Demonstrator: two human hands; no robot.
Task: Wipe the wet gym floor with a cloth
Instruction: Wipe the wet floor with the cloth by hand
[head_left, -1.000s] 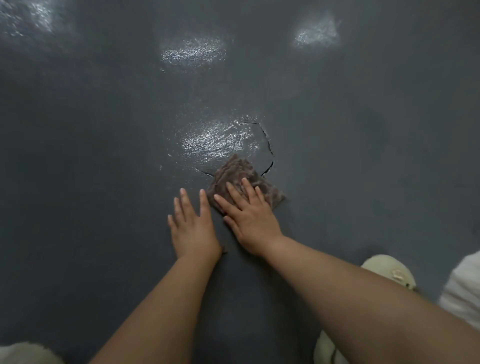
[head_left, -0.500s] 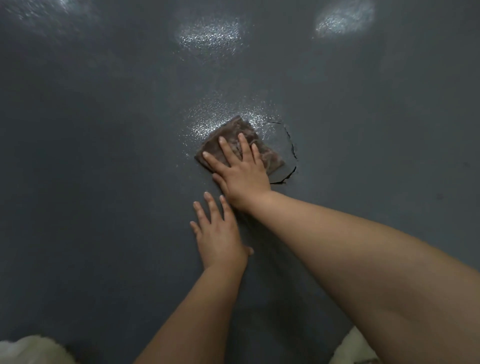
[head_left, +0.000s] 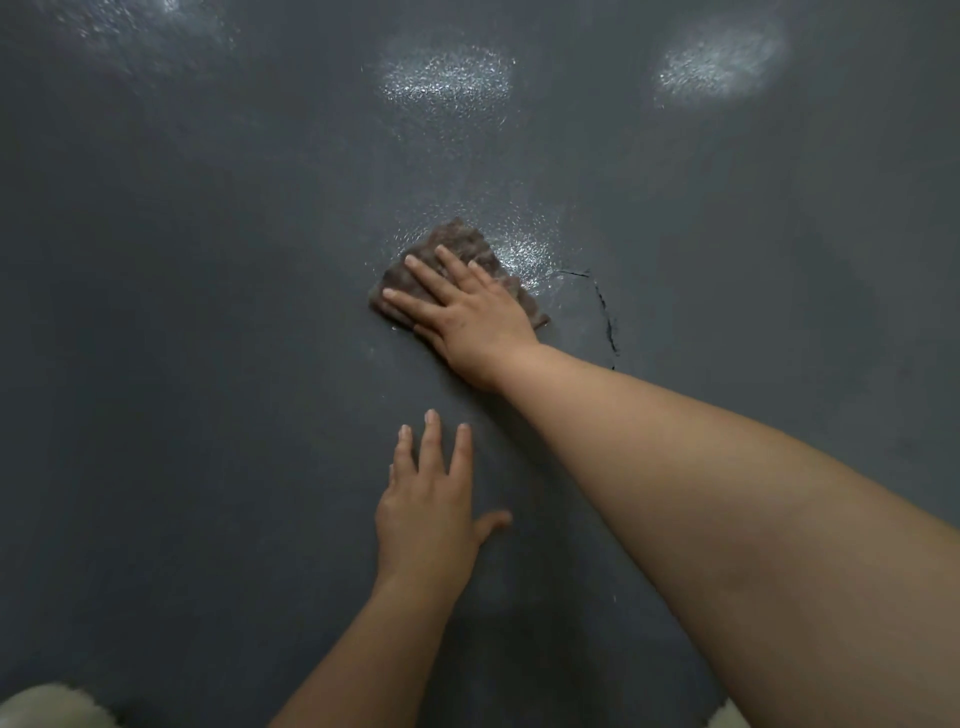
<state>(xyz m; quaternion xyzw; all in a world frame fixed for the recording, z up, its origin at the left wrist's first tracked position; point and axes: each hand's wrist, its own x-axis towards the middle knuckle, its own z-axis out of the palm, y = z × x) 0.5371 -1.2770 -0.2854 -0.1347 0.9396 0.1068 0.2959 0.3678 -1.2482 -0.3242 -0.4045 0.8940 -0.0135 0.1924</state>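
Right hand (head_left: 470, 306) lies flat on the cloth (head_left: 457, 260), fingers straight and spread, pressing it to the floor (head_left: 208, 364); no pinch or curl visible. Left hand (head_left: 428, 512) also flat, fingers extended, palm on bare floor, holding nothing; it looks like a brace.

Cloth: brown, folded, roughly rectangular, long axis running from near-left to far-right. It sits ahead of the left hand, well apart from it, directly under the right palm and fingers.

A glistening wet patch (head_left: 524, 249) touches the cloth's far-right edge. A crack (head_left: 605, 312) in the floor lies just right of the cloth.

Judgement: the right hand is the working one; the next stroke should go forward-right into the shine.
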